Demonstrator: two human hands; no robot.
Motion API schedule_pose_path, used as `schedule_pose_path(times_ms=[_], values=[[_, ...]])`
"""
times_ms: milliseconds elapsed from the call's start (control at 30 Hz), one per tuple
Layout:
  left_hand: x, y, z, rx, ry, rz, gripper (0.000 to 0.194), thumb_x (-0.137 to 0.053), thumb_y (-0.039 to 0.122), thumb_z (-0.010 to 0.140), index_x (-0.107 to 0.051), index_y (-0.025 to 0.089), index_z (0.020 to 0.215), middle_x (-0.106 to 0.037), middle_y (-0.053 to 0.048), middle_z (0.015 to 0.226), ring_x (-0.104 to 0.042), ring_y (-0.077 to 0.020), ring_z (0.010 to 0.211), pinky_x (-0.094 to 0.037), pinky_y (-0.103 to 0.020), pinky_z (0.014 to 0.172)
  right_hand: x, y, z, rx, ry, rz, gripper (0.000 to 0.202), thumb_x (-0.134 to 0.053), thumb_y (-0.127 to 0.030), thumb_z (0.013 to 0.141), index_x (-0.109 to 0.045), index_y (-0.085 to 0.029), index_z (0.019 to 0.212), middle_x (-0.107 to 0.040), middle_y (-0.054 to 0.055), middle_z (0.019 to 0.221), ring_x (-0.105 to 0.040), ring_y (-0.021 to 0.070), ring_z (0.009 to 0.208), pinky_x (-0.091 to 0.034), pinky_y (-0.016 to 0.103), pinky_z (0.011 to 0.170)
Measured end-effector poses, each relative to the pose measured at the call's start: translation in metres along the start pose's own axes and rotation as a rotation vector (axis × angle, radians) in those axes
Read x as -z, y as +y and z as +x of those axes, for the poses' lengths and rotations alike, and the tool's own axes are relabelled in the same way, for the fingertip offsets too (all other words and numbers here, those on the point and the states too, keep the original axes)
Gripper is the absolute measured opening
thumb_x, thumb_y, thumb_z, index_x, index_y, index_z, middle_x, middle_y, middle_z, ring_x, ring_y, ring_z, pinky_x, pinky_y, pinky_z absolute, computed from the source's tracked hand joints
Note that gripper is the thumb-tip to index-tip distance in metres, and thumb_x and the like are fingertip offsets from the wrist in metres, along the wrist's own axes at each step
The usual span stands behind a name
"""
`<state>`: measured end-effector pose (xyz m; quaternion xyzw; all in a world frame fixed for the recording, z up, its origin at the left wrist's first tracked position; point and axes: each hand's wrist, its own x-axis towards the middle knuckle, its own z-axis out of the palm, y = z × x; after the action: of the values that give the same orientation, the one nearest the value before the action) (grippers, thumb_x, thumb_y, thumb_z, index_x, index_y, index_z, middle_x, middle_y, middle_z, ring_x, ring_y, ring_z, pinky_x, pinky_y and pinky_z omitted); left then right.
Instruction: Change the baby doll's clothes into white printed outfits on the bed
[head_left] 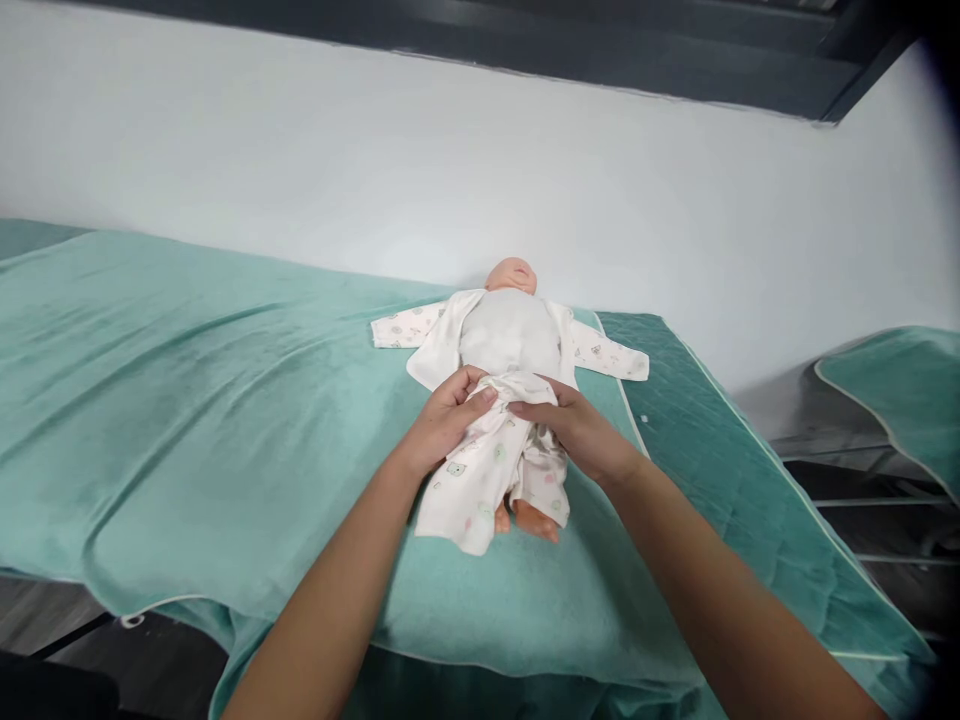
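A baby doll (512, 274) lies on its back, head toward the wall, wearing an opened white printed jacket (431, 358) with both sleeves spread wide. Its pale grey torso (510, 328) is uncovered between the jacket's halves. White printed baby pants (480, 480) are on its lower body, and the doll's feet (536, 520) poke out at the near end. My left hand (448, 415) pinches the left side of the bunched waistband. On the right side, my right hand (581, 425) grips the same waistband, thumb on top. The fingers under the cloth are partly hidden.
A green blanket (225, 420) covers the bed, with a darker quilted green cover (720, 480) at the right. Behind the doll rises a white wall (315, 160), under a dark overhead ledge (525, 45). Another green-covered surface (900, 390) stands at the far right.
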<state>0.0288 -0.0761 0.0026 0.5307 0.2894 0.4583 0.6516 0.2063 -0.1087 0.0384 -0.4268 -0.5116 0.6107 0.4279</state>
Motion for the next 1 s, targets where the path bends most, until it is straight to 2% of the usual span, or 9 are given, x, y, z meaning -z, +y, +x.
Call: schedule_pose_path(times_ms=[100, 233, 400, 633, 733, 867, 1000], values=[[0.001, 0.003, 0.0, -0.001, -0.061, 0.066, 0.038, -0.074, 0.048, 0.077, -0.058, 0.019, 0.096, -0.056, 0.003, 0.082, -0.051, -0.0109, 0.07, -0.039, -0.021, 0.064, 0.002, 0.004, 0.005, 0.054, 0.075, 0.03, 0.03, -0.076, -0.036, 0.073, -0.064, -0.023, 0.096, -0.069, 0.001, 0.091, -0.063, 0.0193, 0.084, -0.049, 0.03, 0.078], [0.002, 0.006, -0.003, 0.029, -0.14, 0.141, 0.053, -0.084, 0.039, 0.067, -0.056, 0.021, 0.107, -0.057, 0.002, 0.091, -0.053, -0.0125, 0.078, -0.042, -0.022, 0.067, 0.002, 0.007, 0.01, 0.084, 0.131, -0.062, 0.024, -0.073, -0.036, 0.076, -0.062, -0.023, 0.094, -0.066, 0.0, 0.089, -0.06, 0.0174, 0.081, -0.047, 0.029, 0.074], [0.003, 0.0, -0.003, 0.001, -0.075, 0.042, 0.033, -0.075, 0.04, 0.078, -0.053, 0.02, 0.091, -0.051, 0.004, 0.078, -0.049, -0.0088, 0.067, -0.037, -0.019, 0.06, -0.002, 0.008, 0.01, 0.087, 0.149, -0.165, 0.028, -0.075, -0.041, 0.075, -0.064, -0.022, 0.092, -0.064, -0.001, 0.083, -0.055, 0.0158, 0.075, -0.044, 0.027, 0.069], [0.004, -0.004, -0.001, -0.033, 0.002, -0.111, 0.031, -0.074, 0.042, 0.079, -0.055, 0.019, 0.089, -0.055, 0.004, 0.076, -0.051, -0.0082, 0.063, -0.04, -0.019, 0.059, -0.001, 0.008, 0.005, 0.023, 0.062, -0.169, 0.034, -0.074, -0.044, 0.078, -0.067, -0.021, 0.102, -0.066, 0.001, 0.089, -0.056, 0.0153, 0.075, -0.044, 0.028, 0.069], [-0.003, -0.001, -0.01, -0.052, 0.074, -0.089, 0.031, -0.074, 0.042, 0.079, -0.056, 0.019, 0.089, -0.055, 0.004, 0.073, -0.049, -0.0079, 0.061, -0.039, -0.019, 0.057, 0.002, 0.01, 0.005, 0.056, 0.09, -0.274, 0.03, -0.072, -0.042, 0.078, -0.067, -0.02, 0.096, -0.065, 0.0, 0.085, -0.054, 0.0147, 0.074, -0.042, 0.026, 0.067], [-0.025, 0.001, -0.036, -0.061, 0.235, -0.03, 0.029, -0.074, 0.041, 0.079, -0.056, 0.019, 0.086, -0.054, 0.005, 0.068, -0.047, -0.0074, 0.059, -0.038, -0.018, 0.055, 0.008, 0.009, 0.005, 0.13, 0.076, -0.41, 0.015, -0.069, -0.031, 0.077, -0.064, -0.018, 0.084, -0.061, -0.002, 0.077, -0.051, 0.0134, 0.07, -0.039, 0.024, 0.063], [-0.052, 0.003, -0.068, 0.058, 0.41, -0.061, 0.031, -0.072, 0.044, 0.08, -0.054, 0.019, 0.084, -0.054, 0.005, 0.066, -0.047, -0.0078, 0.056, -0.038, -0.019, 0.052, 0.011, 0.005, 0.003, 0.123, 0.034, -0.539, 0.007, -0.063, -0.022, 0.075, -0.065, -0.018, 0.08, -0.063, -0.001, 0.076, -0.052, 0.0134, 0.07, -0.039, 0.023, 0.063]])
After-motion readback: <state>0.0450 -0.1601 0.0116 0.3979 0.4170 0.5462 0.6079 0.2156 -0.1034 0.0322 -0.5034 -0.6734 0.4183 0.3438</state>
